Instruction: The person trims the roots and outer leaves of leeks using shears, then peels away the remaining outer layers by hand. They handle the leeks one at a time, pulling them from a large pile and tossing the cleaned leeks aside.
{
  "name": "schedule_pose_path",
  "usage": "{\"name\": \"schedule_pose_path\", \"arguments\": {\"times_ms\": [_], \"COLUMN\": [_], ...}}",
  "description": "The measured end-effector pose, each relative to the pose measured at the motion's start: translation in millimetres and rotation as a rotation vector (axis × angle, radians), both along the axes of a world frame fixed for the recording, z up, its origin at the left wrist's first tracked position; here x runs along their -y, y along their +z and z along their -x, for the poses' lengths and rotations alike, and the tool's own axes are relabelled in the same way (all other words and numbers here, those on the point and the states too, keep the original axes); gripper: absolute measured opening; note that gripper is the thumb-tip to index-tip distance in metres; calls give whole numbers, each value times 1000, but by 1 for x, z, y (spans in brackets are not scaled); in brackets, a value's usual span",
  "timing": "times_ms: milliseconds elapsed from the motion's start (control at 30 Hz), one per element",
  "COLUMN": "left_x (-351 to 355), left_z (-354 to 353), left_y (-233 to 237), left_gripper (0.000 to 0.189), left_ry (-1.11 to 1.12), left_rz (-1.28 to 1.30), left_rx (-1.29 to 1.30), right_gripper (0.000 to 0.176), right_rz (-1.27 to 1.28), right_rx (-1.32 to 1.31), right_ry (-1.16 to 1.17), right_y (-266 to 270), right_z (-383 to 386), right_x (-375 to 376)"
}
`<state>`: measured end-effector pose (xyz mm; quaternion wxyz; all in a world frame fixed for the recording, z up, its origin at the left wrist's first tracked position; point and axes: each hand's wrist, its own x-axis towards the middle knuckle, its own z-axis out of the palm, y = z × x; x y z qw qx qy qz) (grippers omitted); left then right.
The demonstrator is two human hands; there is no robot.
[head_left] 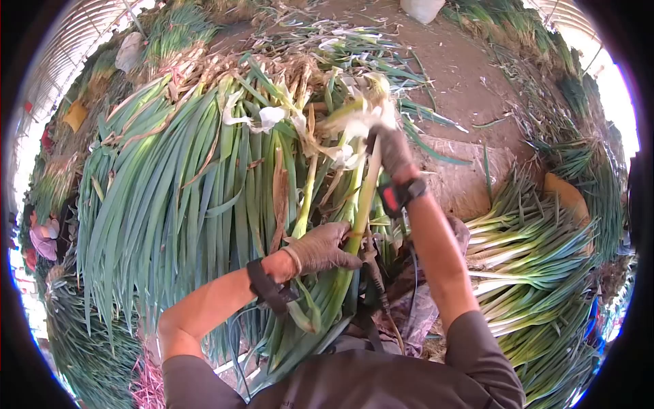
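My left hand, in a thin grey-brown glove, is closed around a long green onion at the lower part of its stalk. Its green leaves trail down toward my lap. Near the root end, my gloved right hand has its fingers curled against the same stalk. Pale loose skins and roots there are smeared by motion. Just left of this lies a big heap of unpeeled green onions, roots away from me. Beside my left hand hangs a thin hose-like tool.
To my right, a pile of cleaned green onions shows white stalks. Behind it is a tan sack-like mat. Loose leaf scraps litter the dirt floor. At far left, another person is near more bundles.
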<state>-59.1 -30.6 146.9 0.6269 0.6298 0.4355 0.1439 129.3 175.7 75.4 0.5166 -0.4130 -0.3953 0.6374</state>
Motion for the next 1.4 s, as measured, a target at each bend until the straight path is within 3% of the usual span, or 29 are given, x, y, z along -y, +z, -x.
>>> {"name": "schedule_pose_path", "arguments": {"times_ms": [33, 100, 133, 167, 233, 300, 367, 433, 500, 567, 633, 700, 767, 867, 1033, 1200, 1333, 1400], "left_x": [4, -1, -5, -10, -19, -30, -40, -39, -35, -31, -29, -28, -27, -38, -45, -43, -41, -41], "left_z": [6, 22, 32, 42, 57, 74, 94, 108, 115, 113, 102, 89, 71, 66, 61, 75, 92, 98], "left_y": [4, 17, 5, -8, -19, -16, -18, -20, -7, -6, -2, -10, -5, -28, -37, -22, -10, -9], "left_gripper": [70, 73, 71, 68, 62, 49, 46, 45, 47, 48, 51, 54, 55, 54, 52, 51, 51, 50], "left_ry": [-15, 62, 64, 115, 211, 345, 513, 694, 708, 705, 666, 640, 618, 594, 612, 660, 694, 716], "left_rz": [-120, 91, -87, -73, -40, -5, 34, 86, 100, 55, 67, 52, 42, 98, 83, 88, 20, -29], "left_rx": [-61, -34, -65, -64, -67, -107, -77, 297, 348, 452, 322, 316, 389, 270, 289, 421, 437, 452], "right_gripper": [18, 23, 25, 27, 32, 32, 33, 31, 31, 34, 37, 39, 40, 38, 34, 55, 52, 43], "right_rz": [-16, -108, -152, -198, -244, -88, -149, -228, -226, -166, -59, -151, -79, 18, 203, 252, 112, 154], "right_rx": [0, 10, 7, 8, 366, 243, 365, 465, 760, 1104, 1167, 1456, 1513, 1552, 1541, 1416, 1216, 860], "right_ry": [7, 49, 42, 33, 111, 371, 221, 53, -161, -76, 166, 148, 158, 197, 237, 128, 178, 84], "right_y": [25, 76, 83, 88, 70, 61, 51, 30, -26, -94, -99, -92, -70, -79, -78, -70, -81, -64], "right_z": [2, 19, 28, 38, 62, 62, 54, 37, 11, -16, -9, 18, 40, 47, 53, 53, 29, 26], "right_x": [-11, -15, -18, -22, -44, -26, -1, 27, 31, 29, 58, 75, 85, 70, 51, 54, 39, 38]}}
